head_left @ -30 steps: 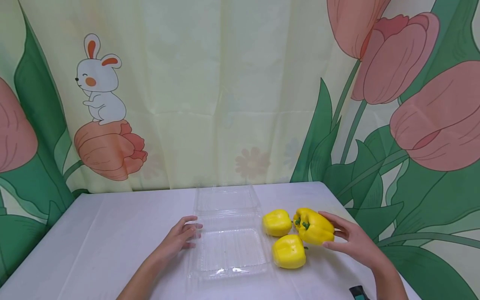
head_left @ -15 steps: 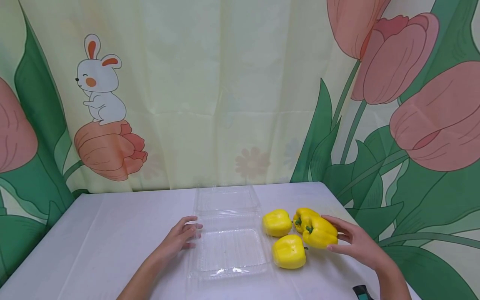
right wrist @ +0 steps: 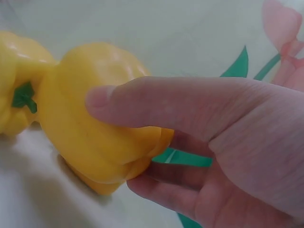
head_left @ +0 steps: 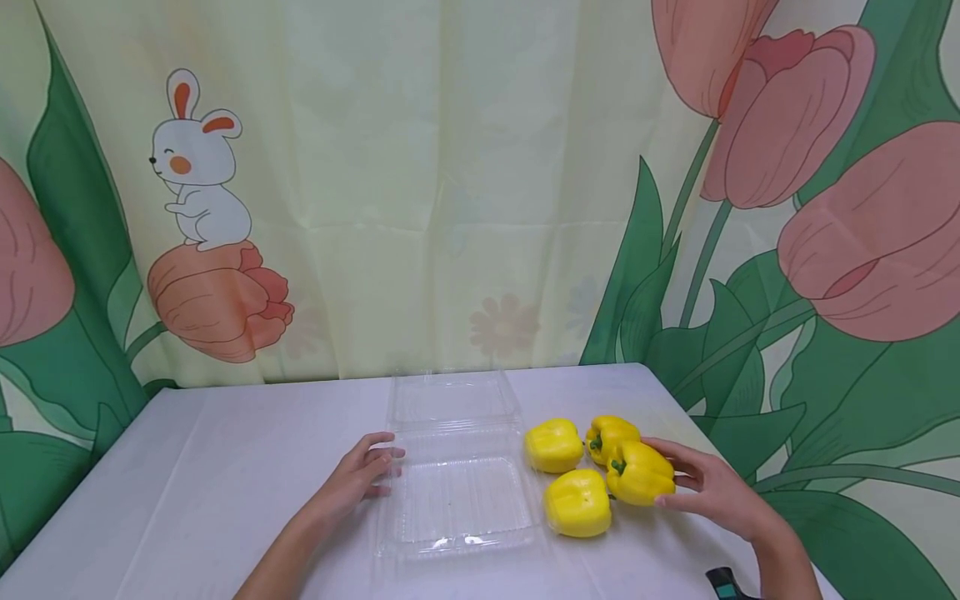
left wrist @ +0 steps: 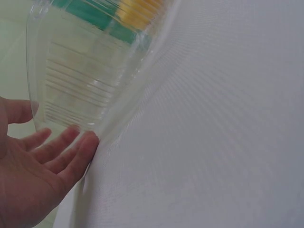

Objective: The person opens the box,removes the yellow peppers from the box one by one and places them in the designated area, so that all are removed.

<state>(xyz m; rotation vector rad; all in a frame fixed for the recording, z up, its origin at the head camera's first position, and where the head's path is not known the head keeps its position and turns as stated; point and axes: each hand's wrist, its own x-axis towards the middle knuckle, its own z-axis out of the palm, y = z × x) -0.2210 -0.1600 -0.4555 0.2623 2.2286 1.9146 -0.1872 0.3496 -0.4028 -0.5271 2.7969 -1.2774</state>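
Note:
My right hand (head_left: 708, 483) grips a yellow bell pepper (head_left: 641, 475) from its right side, thumb on the near face and fingers round the far side. In the right wrist view this bell pepper (right wrist: 95, 114) tilts, with its green stem pointing left. Another yellow bell pepper (head_left: 611, 433) stands just behind it, partly hidden. Two more, a rear bell pepper (head_left: 553, 446) and a front bell pepper (head_left: 577, 504), sit to the left. My left hand (head_left: 356, 475) rests its relaxed fingertips at the left edge of a clear plastic clamshell box (head_left: 457, 500).
The box's lid (head_left: 453, 400) lies folded back toward the rear edge of the white-covered table (head_left: 247, 467). A black and teal object (head_left: 723, 583) shows beside the right forearm. Behind the table hangs a curtain (head_left: 495, 208) printed with tulips and a rabbit.
My right hand has drawn its bell pepper slightly right and nearer to me, turning it a little. More of the bell pepper behind now shows. The left hand has stayed at the box.

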